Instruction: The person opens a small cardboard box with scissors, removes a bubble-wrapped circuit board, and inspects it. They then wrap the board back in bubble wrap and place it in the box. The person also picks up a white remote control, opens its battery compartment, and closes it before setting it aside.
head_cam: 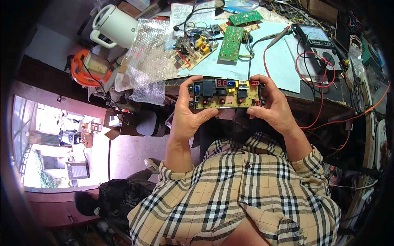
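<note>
Between both hands I hold a circuit board [229, 94] by its ends, component side up, in front of the bench edge. It carries a two-digit display, a black relay-like block, connectors and small red buttons. My left hand [192, 107] grips its left end, thumb along the lower edge. My right hand [272, 104] grips its right end in the same way. Beyond it on a pale sheet lie a green circuit board [231, 43], another green board [245, 17] and a tan board with wires [200, 50]. An analog multimeter [320, 46] with red and black test probes [278, 37] is at the right.
Bubble wrap [147, 58], a white electric kettle [115, 26] and an orange container [92, 67] are at the left. Red test leads hang over the bench's front edge. Tangled wires crowd the far right corner. Another person [123, 193] stands at the lower left.
</note>
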{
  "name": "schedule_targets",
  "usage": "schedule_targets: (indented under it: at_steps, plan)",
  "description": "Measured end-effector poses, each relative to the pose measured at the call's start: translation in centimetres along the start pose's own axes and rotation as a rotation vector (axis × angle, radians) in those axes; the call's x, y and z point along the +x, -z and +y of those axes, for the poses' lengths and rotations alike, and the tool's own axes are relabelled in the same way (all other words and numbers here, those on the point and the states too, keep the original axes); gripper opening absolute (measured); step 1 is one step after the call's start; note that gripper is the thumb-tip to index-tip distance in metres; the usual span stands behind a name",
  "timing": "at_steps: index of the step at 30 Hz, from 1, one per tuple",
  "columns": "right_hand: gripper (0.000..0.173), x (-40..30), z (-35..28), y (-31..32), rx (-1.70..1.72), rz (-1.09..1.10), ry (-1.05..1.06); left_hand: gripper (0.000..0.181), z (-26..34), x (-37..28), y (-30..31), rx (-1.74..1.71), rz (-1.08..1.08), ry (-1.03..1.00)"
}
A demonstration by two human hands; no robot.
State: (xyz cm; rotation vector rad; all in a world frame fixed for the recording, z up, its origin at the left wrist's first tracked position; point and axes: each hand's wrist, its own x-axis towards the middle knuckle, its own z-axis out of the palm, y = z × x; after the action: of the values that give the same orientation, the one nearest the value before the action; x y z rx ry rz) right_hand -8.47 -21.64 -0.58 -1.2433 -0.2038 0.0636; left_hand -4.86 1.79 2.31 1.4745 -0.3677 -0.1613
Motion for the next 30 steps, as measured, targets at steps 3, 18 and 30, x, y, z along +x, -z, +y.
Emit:
schedule_targets:
  at_steps: [3, 18, 30]
  plan:
    - [0.068, 0.0, -0.1, -0.1, -0.013, 0.001, 0.007, 0.078, 0.2, -0.1, 0.0, -0.002, -0.006, 0.004]
    - [0.060, 0.2, -0.3, -0.2, -0.052, -0.008, -0.050, 0.069, 0.5, -0.4, 0.0, -0.076, 0.023, 0.048]
    - [0.057, 0.1, -0.3, -0.1, -0.004, -0.004, -0.110, 0.066, 0.9, -0.4, -0.3, -0.114, 0.017, 0.073]
